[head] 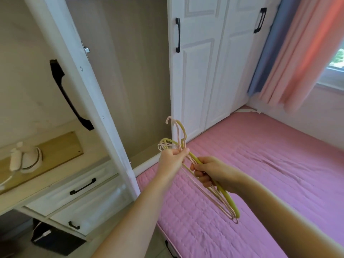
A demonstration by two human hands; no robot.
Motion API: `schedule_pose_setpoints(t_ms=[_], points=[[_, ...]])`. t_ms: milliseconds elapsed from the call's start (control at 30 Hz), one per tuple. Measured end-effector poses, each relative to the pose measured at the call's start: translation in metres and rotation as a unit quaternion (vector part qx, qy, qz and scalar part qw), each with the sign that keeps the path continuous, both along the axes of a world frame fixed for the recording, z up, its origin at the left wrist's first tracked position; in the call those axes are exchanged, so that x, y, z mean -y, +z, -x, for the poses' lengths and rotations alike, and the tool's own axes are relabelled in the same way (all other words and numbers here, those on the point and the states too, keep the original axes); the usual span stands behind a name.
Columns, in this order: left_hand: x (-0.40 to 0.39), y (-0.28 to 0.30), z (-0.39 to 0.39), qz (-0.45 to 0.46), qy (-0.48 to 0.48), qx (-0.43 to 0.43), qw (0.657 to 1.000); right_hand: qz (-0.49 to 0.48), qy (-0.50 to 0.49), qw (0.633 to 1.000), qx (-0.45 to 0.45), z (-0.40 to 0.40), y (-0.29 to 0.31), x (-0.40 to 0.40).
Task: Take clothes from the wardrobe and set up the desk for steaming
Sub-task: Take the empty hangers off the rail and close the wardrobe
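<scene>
gripping bare hangers point(226, 200), both hands point(172, 159) closed, over pink bed point(260, 164) by open wardrobe point(121, 81).

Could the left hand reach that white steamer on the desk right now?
Probably not at once: the left hand grips the hangers, and the open wardrobe door stands between it and the steamer.

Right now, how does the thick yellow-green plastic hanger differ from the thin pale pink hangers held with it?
The thick yellow-green plastic hanger is one chunky, bright piece; the thin pale pink hangers are several slim, wiry, faint ones. Both are empty, bunched together, and gripped by the left hand and the right hand above the pink quilted bed.
</scene>
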State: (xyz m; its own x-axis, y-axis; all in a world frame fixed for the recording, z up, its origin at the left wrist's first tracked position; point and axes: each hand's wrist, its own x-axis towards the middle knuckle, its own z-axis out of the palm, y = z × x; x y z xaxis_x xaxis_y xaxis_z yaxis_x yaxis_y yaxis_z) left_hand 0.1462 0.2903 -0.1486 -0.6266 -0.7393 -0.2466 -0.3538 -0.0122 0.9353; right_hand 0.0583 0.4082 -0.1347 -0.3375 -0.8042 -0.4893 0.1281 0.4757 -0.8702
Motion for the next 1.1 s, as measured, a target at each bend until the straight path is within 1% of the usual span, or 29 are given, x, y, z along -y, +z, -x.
schedule_pose_setpoints(t_ms=[100,200,333,533,667,967,1100], points=[[-0.016,0.006,-0.015,0.009,0.002,-0.003,1.000,0.013,0.007,0.999,0.028,-0.010,0.002,-0.015],[-0.033,0.015,-0.031,0.035,0.010,0.002,0.999,0.024,0.013,0.999,0.025,-0.022,0.008,-0.030],[-0.051,0.026,-0.058,0.061,0.041,-0.031,0.997,0.044,-0.014,0.997,-0.060,-0.048,0.012,-0.043],[-0.058,0.044,-0.102,0.121,0.106,-0.081,0.984,0.108,-0.051,0.982,-0.149,-0.087,0.018,-0.045],[-0.049,0.059,-0.129,0.144,0.147,-0.119,0.971,0.142,-0.095,0.961,-0.216,-0.107,0.030,-0.026],[0.022,0.093,-0.170,0.203,0.194,-0.183,0.942,0.215,-0.218,0.919,-0.247,-0.152,0.051,0.052],[0.055,0.117,-0.174,0.252,0.179,-0.204,0.929,0.260,-0.282,0.885,-0.265,-0.174,0.067,0.085]])
